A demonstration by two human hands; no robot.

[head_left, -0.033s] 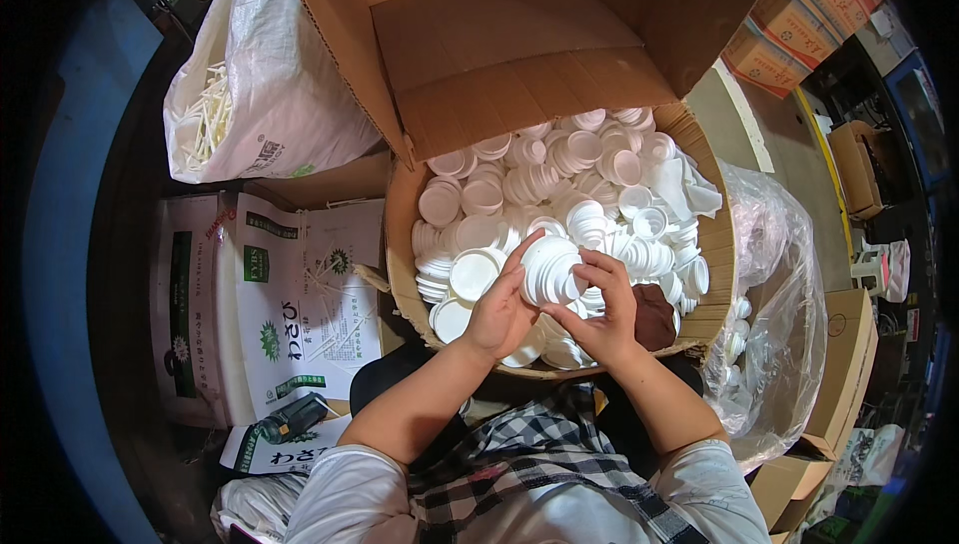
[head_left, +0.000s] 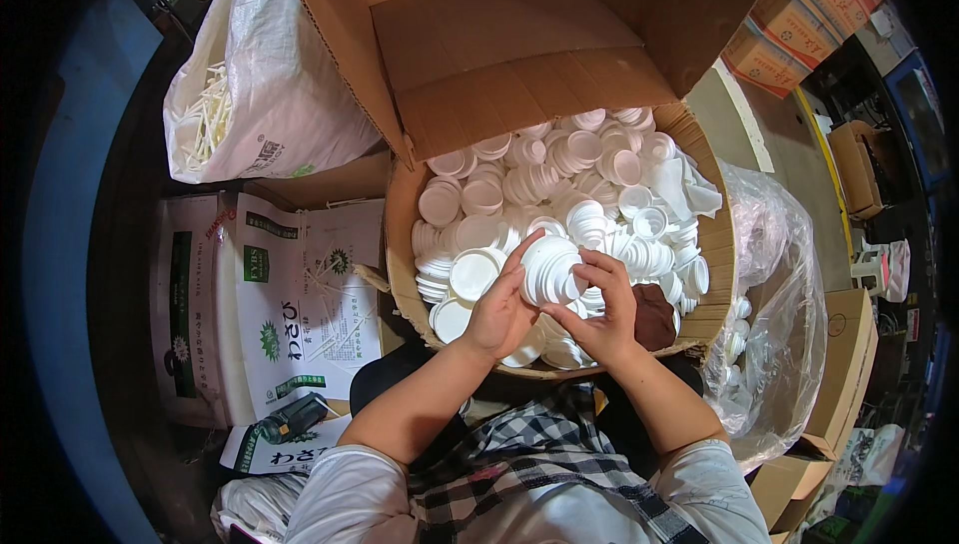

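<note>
Between both hands sits a short stack of round white plastic lids [head_left: 549, 270], tilted so the rims show in steps. My left hand [head_left: 502, 314] is closed around its left side, thumb and fingers against the rims. My right hand [head_left: 609, 316] grips the right side, fingers over the top edge and thumb below. Under the hands, many more white lids [head_left: 534, 182] fill an open cardboard box [head_left: 721, 229], some loose and some in leaning stacks. A dark brown lump [head_left: 655, 316], whose kind I cannot make out, lies beside my right hand. Crumpled white plastic film [head_left: 684, 186] rests on the lids.
Another open carton [head_left: 509, 34] stands behind the box. A white woven sack [head_left: 270, 94] of thin white sticks is at far left, above a printed carton [head_left: 300, 304] with a dark device [head_left: 292, 418]. A clear plastic bag [head_left: 774, 314] of lids hangs at right.
</note>
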